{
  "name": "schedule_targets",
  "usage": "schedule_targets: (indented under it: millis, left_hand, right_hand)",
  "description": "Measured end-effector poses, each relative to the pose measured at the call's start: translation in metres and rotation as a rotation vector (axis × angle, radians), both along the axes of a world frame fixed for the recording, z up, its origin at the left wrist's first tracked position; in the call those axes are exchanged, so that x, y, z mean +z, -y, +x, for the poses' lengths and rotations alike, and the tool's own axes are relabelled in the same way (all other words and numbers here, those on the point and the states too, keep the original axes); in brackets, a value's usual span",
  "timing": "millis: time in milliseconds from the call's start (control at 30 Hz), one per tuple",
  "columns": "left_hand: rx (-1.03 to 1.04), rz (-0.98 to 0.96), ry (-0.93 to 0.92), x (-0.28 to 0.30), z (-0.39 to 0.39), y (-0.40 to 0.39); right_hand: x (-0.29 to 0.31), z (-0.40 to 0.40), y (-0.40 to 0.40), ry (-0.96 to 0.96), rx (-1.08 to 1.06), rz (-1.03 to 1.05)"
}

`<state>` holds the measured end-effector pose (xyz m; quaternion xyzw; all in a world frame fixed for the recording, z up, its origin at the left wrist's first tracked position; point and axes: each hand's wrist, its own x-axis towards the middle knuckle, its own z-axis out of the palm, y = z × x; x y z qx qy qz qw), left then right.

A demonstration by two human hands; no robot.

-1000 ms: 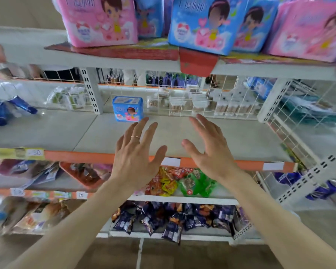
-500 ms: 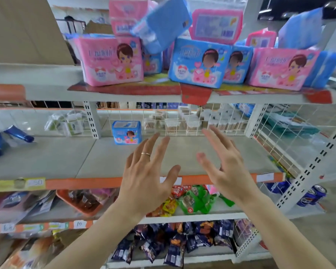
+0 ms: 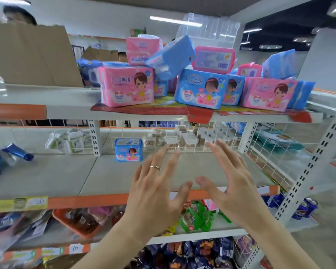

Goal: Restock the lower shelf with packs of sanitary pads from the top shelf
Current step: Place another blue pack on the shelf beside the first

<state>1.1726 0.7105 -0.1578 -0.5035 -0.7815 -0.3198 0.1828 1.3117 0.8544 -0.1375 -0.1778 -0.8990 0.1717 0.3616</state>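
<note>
both hands are raised side by side before a store shelf, fingers spread wide and holding nothing: the left hand [image 3: 155, 193], a ring [image 3: 154, 167] on one finger, and the right hand [image 3: 233, 188], palms turned partly toward each other with the thumbs close but apart. the forearms rise from the lower edge of the view. behind the fingers lies the lower shelf [image 3: 66, 177], mostly bare, with one small blue pack [image 3: 128, 149] standing at its back near the wire grid [image 3: 202, 136]. above, the top shelf [image 3: 70, 111] carries a loose heap of pink and blue packs of sanitary pads [image 3: 200, 88], some tilted on others, beside a cardboard box [image 3: 31, 55].
</note>
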Motion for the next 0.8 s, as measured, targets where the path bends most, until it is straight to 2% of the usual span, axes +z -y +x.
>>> schedule_targets:
  millis: [467,800]
  left_hand:
    - [0.014,0.016,-0.026,0.037,0.003,-0.059]
    - [0.139,0.081,-0.078,0.070,0.012,-0.126]
  right_hand:
    - [0.024,0.000,-0.062,-0.055,-0.002,0.051]
    - [0.050,-0.004,-0.140,-0.131,0.069,0.043]
